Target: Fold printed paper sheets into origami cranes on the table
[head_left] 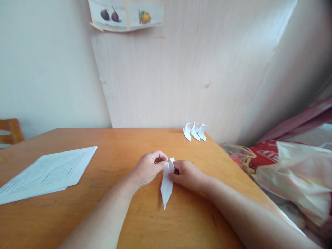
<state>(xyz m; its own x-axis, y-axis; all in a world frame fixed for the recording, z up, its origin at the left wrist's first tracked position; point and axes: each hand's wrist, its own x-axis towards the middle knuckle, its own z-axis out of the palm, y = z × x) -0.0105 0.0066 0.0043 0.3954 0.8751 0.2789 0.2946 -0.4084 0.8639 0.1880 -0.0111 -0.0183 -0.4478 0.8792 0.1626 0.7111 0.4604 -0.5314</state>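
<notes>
A narrow piece of folded white paper (166,185), pointed at its near end, is held between my hands just above the wooden table. My left hand (150,167) pinches its far left edge between thumb and fingers. From the right side, my right hand (189,174) grips the upper part, thumb on the near face and fingers curled behind it. Small folded tips stick up at the paper's far end. Three white folded-paper figures (194,132) stand side by side at the far right corner of the table.
On the left of the wooden table (124,145) lies a stack of printed sheets (52,173). A wooden chair (11,131) stands at the far left. Past the right edge are plastic bags (295,176) and a red package (264,152). A wall rises behind, with fruit pictures (127,15).
</notes>
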